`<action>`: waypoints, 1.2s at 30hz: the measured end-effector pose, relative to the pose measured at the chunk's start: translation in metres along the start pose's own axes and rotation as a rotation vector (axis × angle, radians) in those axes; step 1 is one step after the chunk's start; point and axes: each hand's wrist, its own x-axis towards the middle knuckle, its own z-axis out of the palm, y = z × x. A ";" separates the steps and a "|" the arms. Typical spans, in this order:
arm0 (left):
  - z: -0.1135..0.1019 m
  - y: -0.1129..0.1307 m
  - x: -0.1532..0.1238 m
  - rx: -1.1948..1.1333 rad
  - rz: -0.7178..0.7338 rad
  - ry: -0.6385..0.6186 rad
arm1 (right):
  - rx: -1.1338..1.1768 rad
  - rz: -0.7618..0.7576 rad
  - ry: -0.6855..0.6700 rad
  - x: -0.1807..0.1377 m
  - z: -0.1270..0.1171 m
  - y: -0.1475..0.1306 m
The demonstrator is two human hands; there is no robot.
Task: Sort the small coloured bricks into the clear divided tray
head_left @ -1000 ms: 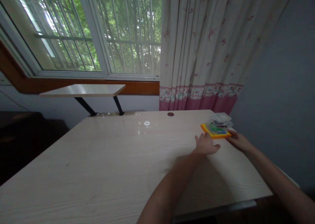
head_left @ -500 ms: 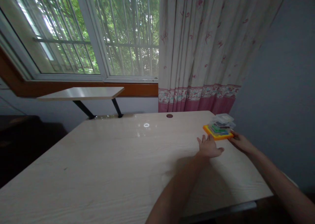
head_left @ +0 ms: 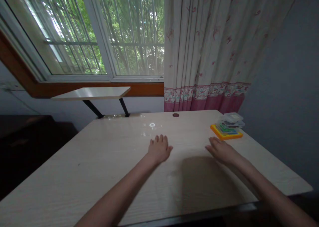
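Observation:
My left hand [head_left: 159, 149] is over the middle of the pale wood-grain desk [head_left: 104, 173], palm down, fingers a little apart and nothing held. To the right, my right hand [head_left: 222, 150] has its fingers stretched toward the left, and it too is empty. Just beyond the right hand, near the desk's right edge, lies a flat orange-yellow tray-like piece [head_left: 225, 136]. Stacked on it are clear plastic boxes [head_left: 232, 120], with green and blue showing beneath. What the boxes contain is too small to make out.
A small raised shelf [head_left: 99, 92] on black legs stands at the desk's back left. There is a round brown grommet [head_left: 175, 115] near the back edge. Behind the desk are a barred window [head_left: 134, 34] and a flowered curtain [head_left: 199, 54]; a wall [head_left: 281, 97] rises on the right.
Both hands have come away from the orange-yellow piece and its boxes. My left hand has moved far left over the desk; my right hand has moved left and nearer. The view has shifted slightly.

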 end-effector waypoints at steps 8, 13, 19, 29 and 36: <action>0.017 -0.041 0.025 -0.019 -0.255 0.034 | 0.160 -0.121 -0.130 0.061 0.002 -0.149; 0.031 -0.043 0.024 0.031 -0.257 0.079 | 0.147 -0.062 -0.091 0.069 0.023 -0.162; 0.029 -0.043 0.025 0.011 -0.272 0.061 | 0.163 -0.080 -0.044 0.069 0.028 -0.158; 0.033 -0.045 0.027 -0.002 -0.268 0.088 | 0.167 -0.064 -0.072 0.070 0.026 -0.159; 0.030 -0.044 0.026 0.000 -0.270 0.072 | 0.171 -0.066 -0.050 0.069 0.026 -0.159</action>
